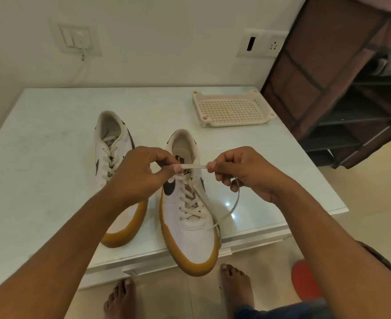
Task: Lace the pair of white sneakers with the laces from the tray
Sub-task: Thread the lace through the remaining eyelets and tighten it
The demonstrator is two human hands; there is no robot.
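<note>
Well, lace [194, 166]: soft, flat, limp; best pinched near its tip.
left hand [139, 178]: fingers [164, 173] clamped on it.
right hand [243, 173]: likewise pinching it.

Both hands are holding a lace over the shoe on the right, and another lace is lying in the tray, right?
Not quite: in the head view the tray has no lace in it. The rest holds: the left hand and right hand pinch a lace over the shoe on the right.
</note>
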